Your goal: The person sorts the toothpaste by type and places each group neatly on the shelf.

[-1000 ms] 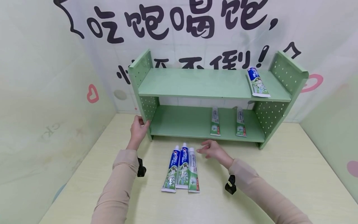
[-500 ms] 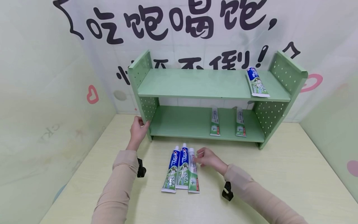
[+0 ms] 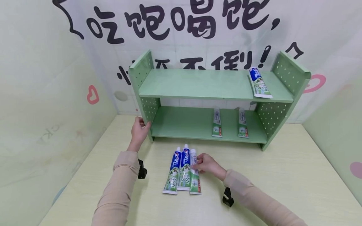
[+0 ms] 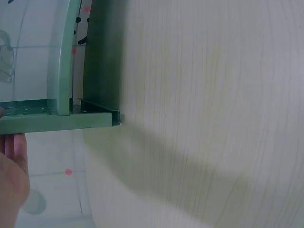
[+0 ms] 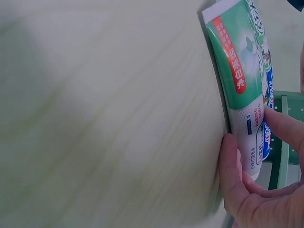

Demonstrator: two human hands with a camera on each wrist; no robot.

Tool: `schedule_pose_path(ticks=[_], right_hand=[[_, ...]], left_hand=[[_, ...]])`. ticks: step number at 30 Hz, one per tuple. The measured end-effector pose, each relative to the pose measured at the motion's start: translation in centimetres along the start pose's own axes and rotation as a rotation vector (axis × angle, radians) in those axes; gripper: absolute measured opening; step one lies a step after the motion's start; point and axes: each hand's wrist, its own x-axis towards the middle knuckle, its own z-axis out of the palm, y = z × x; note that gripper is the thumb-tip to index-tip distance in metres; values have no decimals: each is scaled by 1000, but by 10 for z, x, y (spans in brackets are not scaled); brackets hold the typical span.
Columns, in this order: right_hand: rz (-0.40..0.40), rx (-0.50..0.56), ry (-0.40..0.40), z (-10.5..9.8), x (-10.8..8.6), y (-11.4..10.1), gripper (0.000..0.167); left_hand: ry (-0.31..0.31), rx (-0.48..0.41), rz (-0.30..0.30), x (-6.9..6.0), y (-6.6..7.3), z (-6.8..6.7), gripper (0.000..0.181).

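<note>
My left hand [image 3: 139, 134] grips the left side panel of a green two-tier shelf [image 3: 181, 121]. In the left wrist view, fingers [image 4: 20, 149] lie against the panel's outer face; most of the hand is out of frame. On the table, my right hand [image 3: 208, 164] holds the white-and-green toothpaste tube [image 3: 195, 182] near its cap end. The right wrist view has the thumb [image 5: 285, 126] on one side of that tube and fingers [image 5: 230, 166] on the other. Two blue-and-green toothpaste tubes [image 3: 172, 175] lie just left of it, caps toward the shelf.
One blue-and-green tube [image 3: 259, 83] lies at the right of the upper tier. Two grey-and-green tubes [image 3: 217, 122] lie apart on the lower tier. Behind the shelf is a wall [image 3: 181, 47] with black lettering. The pale wood-look table [image 3: 268, 175] extends around the shelf.
My right hand has come down and left from beside the loose tubes onto the white-and-green toothpaste tube and taken hold of it. The left hand stays on the shelf panel.
</note>
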Motion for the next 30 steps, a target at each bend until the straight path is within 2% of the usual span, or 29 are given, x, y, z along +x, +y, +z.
schedule_pose_path(ticks=[11,20,30], right_hand=[[8,-79,-30,9,-5,-6,36],[31,-140,-42,7,-8,-14,32],[36,-195,-37,7,-8,-11,22]], left_hand=[[1,-1,-2,-1,-2,-1,37],[-2,-2,10,-1,1,-2,38],[-5,-2,-5,-1,1,-1,37]])
